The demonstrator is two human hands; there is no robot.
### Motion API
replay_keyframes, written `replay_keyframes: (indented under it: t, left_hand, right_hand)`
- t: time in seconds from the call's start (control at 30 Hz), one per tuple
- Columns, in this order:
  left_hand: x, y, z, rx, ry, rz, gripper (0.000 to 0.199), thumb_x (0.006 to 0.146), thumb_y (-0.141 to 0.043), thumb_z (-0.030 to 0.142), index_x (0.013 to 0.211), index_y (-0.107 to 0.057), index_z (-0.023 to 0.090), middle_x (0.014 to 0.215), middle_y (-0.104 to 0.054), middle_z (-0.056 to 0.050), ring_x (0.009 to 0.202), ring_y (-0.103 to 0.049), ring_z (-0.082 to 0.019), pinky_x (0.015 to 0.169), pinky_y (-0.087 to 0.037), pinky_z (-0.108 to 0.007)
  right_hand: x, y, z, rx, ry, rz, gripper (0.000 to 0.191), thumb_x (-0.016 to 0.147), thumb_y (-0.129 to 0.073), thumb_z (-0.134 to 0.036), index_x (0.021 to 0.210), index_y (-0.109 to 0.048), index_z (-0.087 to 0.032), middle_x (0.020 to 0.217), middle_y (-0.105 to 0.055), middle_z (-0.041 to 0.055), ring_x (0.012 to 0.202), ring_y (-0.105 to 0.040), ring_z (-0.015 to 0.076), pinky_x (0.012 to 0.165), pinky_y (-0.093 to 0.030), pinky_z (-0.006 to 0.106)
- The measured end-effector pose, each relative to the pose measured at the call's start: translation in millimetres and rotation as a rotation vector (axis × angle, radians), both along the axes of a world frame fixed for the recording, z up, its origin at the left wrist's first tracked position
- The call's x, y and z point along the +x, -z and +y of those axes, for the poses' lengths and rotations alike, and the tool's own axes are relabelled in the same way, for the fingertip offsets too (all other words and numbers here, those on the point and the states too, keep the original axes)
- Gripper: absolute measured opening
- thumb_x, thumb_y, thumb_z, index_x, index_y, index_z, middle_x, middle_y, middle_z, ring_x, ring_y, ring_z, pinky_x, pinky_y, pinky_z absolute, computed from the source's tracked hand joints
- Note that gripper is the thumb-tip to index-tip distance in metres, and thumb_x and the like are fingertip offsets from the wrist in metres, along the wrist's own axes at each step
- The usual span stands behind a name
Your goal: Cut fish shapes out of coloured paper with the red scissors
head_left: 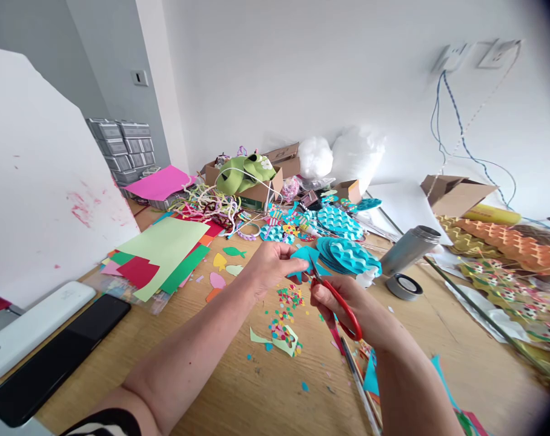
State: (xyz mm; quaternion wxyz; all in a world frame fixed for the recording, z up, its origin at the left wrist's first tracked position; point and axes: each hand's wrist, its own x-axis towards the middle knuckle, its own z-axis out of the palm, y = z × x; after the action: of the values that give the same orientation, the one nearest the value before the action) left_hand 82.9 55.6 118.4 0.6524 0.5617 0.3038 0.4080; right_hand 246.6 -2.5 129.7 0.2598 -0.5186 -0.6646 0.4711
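Observation:
My left hand (275, 266) pinches a piece of blue paper (306, 253) above the middle of the table. In my right hand (343, 303) is a pair of red-handled scissors (351, 321), its blades at the near edge of that paper. Under my hands lie small coloured paper dots (284, 330) and pale green offcuts (286, 344). Left of them are fish-shaped paper cutouts, among them a green one (234, 251) and a pink one (217, 280). Just beyond my right hand rests a stack of blue wavy paper discs (347, 255).
Coloured paper sheets (166, 248) lie at the left, near a black phone (61, 357) and a white oblong device (43, 318). A steel flask (406, 251) and its lid (404, 287) stand right. Pipe cleaners (211, 203) and cardboard boxes (252, 197) crowd the back.

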Motion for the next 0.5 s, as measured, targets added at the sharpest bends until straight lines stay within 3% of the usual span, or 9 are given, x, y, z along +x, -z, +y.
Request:
replay_keyframes:
  t: [0.5]
  left_hand:
    - [0.8,1.4,-0.3,-0.024,-0.022,-0.014,0.02,0.064,-0.07,0.03,0.07,-0.062,0.012,0.066,-0.064,-0.004,0.059,-0.061,-0.012,0.055,-0.047,-0.023]
  right_hand:
    - [0.5,1.4,0.2,-0.025,0.005,0.007,0.06,0.07,-0.05,-0.078,0.059,-0.044,-0.02,0.048,-0.05,-0.0023,0.038,-0.045,0.0091,0.037,-0.028,0.021]
